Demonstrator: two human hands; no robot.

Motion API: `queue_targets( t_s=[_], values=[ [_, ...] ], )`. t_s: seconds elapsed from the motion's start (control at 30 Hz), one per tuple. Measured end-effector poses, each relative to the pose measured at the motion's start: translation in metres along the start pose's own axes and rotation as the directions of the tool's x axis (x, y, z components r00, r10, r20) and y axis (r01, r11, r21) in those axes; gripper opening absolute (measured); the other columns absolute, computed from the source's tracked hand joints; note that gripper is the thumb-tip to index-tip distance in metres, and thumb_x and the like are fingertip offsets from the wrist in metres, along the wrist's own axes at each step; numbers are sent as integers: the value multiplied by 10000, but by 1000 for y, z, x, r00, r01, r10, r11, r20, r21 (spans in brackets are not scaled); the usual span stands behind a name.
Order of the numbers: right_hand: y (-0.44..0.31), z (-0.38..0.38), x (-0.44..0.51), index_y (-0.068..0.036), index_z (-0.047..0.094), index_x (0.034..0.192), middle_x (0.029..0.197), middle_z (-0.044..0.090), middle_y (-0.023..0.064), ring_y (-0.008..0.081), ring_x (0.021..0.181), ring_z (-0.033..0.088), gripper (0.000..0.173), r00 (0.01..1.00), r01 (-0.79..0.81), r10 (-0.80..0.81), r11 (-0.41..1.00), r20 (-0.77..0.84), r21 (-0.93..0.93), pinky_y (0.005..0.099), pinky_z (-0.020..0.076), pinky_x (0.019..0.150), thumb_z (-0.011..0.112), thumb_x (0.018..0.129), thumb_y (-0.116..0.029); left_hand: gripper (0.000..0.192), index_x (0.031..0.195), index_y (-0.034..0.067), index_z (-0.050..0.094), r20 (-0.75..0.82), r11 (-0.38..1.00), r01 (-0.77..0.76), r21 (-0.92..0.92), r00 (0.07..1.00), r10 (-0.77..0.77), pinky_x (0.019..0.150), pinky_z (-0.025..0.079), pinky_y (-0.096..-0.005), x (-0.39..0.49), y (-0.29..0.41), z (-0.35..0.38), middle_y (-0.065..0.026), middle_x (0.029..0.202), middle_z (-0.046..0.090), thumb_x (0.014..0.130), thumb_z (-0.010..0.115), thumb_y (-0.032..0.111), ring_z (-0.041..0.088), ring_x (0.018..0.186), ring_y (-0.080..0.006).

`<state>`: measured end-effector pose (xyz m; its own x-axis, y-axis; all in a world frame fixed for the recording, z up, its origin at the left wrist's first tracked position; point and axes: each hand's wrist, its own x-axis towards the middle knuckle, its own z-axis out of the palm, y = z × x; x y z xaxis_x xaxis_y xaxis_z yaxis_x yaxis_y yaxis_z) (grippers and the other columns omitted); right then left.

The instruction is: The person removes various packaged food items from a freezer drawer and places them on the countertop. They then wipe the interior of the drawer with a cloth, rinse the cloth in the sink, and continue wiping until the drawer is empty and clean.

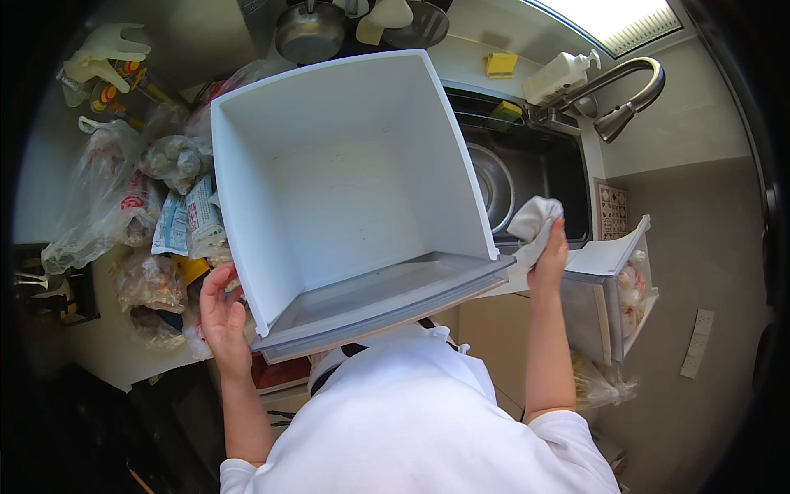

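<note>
A large white plastic refrigerator drawer (352, 204) with a clear grey front panel lies before me, its open top facing up and small dark specks on its bottom. Beside its front left corner is my left hand (227, 318), fingers spread and curved; whether it touches the drawer is hard to tell. My right hand (551, 259) grips a crumpled white cloth (536, 221) to the right of the drawer, near the sink's front edge.
Bagged food (151, 281) crowds the counter at left. Behind and right are a black sink (549, 179), a faucet (636, 99), a pump bottle (558, 77) and a saucepan (310, 34). Another drawer (583, 315) holding bags stands at lower right.
</note>
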<state>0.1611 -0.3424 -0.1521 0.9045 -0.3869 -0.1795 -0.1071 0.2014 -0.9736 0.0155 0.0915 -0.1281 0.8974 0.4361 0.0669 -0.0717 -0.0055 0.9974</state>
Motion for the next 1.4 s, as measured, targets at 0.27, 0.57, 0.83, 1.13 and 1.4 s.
queue_targets(
  t_s=[0.27, 0.57, 0.83, 1.13, 1.4],
  values=[
    [-80, 201, -11, 25, 637, 990, 794, 658, 128, 202, 718, 632, 373, 800, 454, 168, 458, 576, -764, 337, 512, 663, 517, 928, -323, 455, 1022, 47, 606, 618, 539, -588, 603, 772, 149, 751, 454, -377, 0, 77, 42, -107, 924, 595, 684, 751, 315, 577, 839, -261],
    [136, 285, 77, 61, 518, 1156, 1288, 380, 223, 366, 1109, 475, 354, 737, 675, 236, -321, 634, -665, 390, 470, 911, 513, 909, -193, 376, 696, 125, 476, 680, 317, -684, 657, 719, 144, 477, 347, -282, -9, 56, 51, 3, 613, 403, 619, 716, 404, 465, 534, -154],
    [187, 291, 52, 76, 485, 1198, 1228, 421, 228, 368, 1116, 440, 416, 628, 778, 159, -143, 762, -612, 427, 396, 969, 500, 922, -235, 171, 633, 132, 416, 724, 158, -758, 633, 651, 226, 443, 258, -244, -5, 44, 45, 26, 555, 324, 639, 586, 151, 368, 465, -96],
    [176, 303, -7, -63, 573, 1103, 1104, 491, 164, 372, 924, 544, 275, 241, 828, 249, 452, 938, -332, 439, 479, 815, 584, 833, -114, 184, 613, 147, 380, 675, 201, -720, 664, 693, 252, 445, 204, -251, -1, 43, 48, 32, 536, 288, 607, 561, 118, 319, 453, -89],
    [220, 356, -17, 21, 594, 1009, 1102, 499, 212, 355, 949, 544, 272, 257, 961, -194, -51, 947, -271, 436, 470, 798, 604, 812, -167, 240, 609, 147, 382, 720, 178, -747, 640, 664, 199, 442, 232, -247, 4, 47, 45, 21, 547, 289, 626, 612, 209, 333, 452, -105]
  ],
)
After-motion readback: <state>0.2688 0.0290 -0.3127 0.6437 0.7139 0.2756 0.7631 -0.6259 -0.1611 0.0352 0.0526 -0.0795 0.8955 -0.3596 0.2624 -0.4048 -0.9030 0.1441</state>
